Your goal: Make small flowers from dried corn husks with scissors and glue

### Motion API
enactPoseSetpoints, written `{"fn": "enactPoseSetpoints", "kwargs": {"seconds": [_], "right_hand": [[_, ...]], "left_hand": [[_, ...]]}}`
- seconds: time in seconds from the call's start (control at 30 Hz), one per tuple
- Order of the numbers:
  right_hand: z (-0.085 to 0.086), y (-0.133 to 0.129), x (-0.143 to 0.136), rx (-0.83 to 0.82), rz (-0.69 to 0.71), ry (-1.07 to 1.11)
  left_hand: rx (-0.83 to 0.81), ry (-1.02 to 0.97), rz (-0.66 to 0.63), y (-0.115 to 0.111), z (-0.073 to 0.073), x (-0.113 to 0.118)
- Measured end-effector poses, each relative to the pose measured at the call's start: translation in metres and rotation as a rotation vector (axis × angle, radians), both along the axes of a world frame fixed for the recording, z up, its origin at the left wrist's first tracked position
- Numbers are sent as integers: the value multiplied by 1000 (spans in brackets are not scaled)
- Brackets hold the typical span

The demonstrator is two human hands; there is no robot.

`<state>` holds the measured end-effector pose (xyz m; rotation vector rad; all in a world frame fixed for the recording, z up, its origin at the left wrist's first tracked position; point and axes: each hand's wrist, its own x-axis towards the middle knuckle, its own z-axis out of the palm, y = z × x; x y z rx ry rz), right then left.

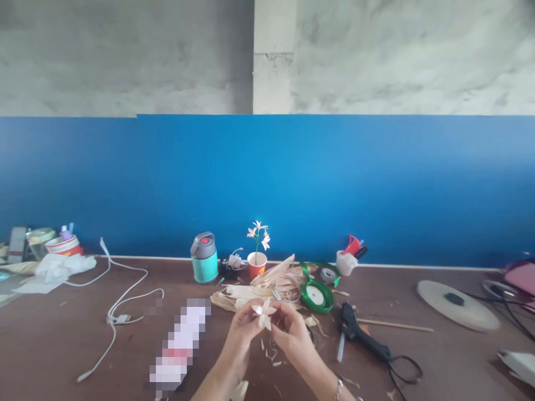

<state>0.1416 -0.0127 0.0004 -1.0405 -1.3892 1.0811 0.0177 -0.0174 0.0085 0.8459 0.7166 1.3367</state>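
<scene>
My left hand [243, 326] and right hand [292, 329], fingers bent, pinch a pale flower [264, 315] from either side above the brown table [125, 356], a hold that probably spares its petals. Just beyond, dry-looking husks [259, 291] lie between my hands and the red cup [256, 270], which presumably serves to prop its flowering stem [266, 241] upright. To my right, beyond a spool of green ribbon [316, 295], rests the black glue gun [368, 334], its cable trailing nearer.

From my head, the view looks forward and down across the table [79, 323], my left hand [244, 327] and right hand [293, 333] near at lower centre, the blue partition [267, 184] and grey wall [125, 55] facing me beyond.
</scene>
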Motion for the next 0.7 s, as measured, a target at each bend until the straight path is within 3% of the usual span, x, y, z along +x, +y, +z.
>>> {"fn": "enactPoseSetpoints", "kwargs": {"seconds": [0.17, 0.27, 0.47, 0.7], "right_hand": [[-1, 9, -8, 25, 32, -5], [3, 12, -11, 61, -34, -40], [7, 18, -9, 68, -117, -74], [4, 19, -5, 178, -135, -234]], "left_hand": [[-17, 18, -33, 1, 7, -6], [52, 44, -57, 4, 9, -11], [118, 91, 85, 10, 3, -18], [5, 96, -39, 14, 5, -16]]}}
